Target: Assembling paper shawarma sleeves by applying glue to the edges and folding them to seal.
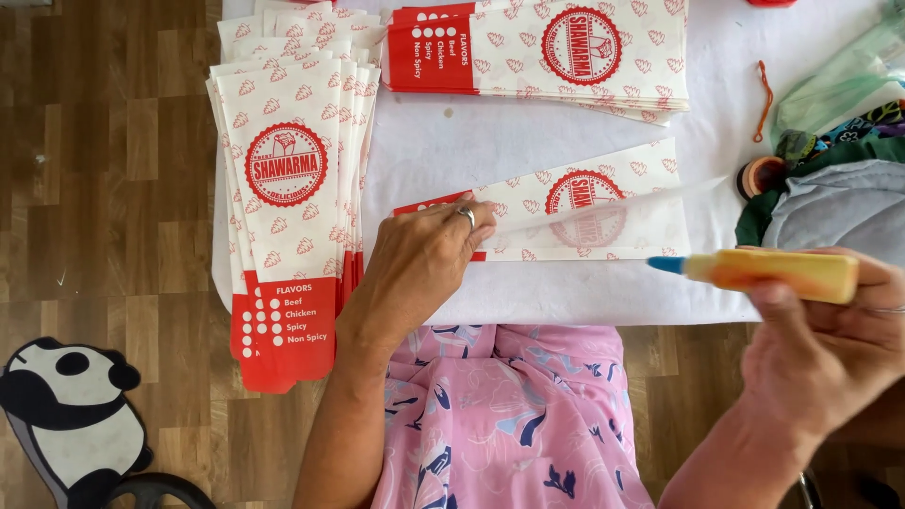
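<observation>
Far left on the counter: fanned stack of flat paper sleeves, red/white print, w/ a second stack at the top. Mid: left hand lies flat, fingers pressing the near end of one sleeve, its top flap lifted. Paper looks thin, light, creases easily, slides unless pinned; best held by edges. Right: right hand has its grip closed round a yellow glue bottle, blue tip aimed at the sleeve, not touching.
</observation>
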